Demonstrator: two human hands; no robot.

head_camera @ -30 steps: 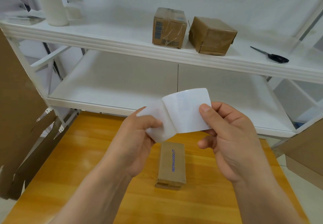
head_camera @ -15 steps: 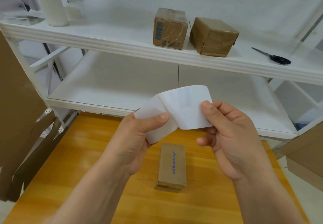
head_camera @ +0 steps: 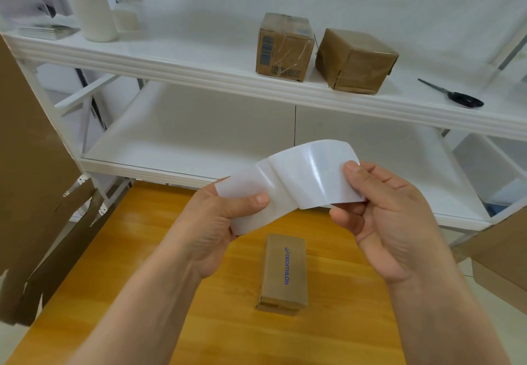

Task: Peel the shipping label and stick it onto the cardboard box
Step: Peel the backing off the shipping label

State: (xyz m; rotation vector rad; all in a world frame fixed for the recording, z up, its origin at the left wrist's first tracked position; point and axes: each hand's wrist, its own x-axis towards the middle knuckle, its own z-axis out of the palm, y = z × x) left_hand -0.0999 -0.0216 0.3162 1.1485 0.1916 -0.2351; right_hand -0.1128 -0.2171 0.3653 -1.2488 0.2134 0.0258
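A white shipping label [head_camera: 313, 173] is held in the air between both hands, glossy and bent, partly parted from its backing sheet [head_camera: 245, 196]. My left hand [head_camera: 211, 222] pinches the matte left piece with thumb on top. My right hand [head_camera: 390, 216] pinches the shiny right piece at its right edge. Directly below, a small brown cardboard box [head_camera: 283, 272] with blue lettering lies flat on the orange wooden table [head_camera: 159, 265], apart from both hands.
A white shelf unit [head_camera: 199, 62] stands behind the table. Its upper shelf carries two taped brown boxes [head_camera: 285, 45] [head_camera: 355, 61], black scissors [head_camera: 456, 96] at the right and a white roll [head_camera: 94, 2] at the left. Flat cardboard sheets [head_camera: 25, 148] lean at the left and right edges.
The two hands have drawn apart, so more of the label is separated from the backing and the white strip spans wider and flatter than a second ago.
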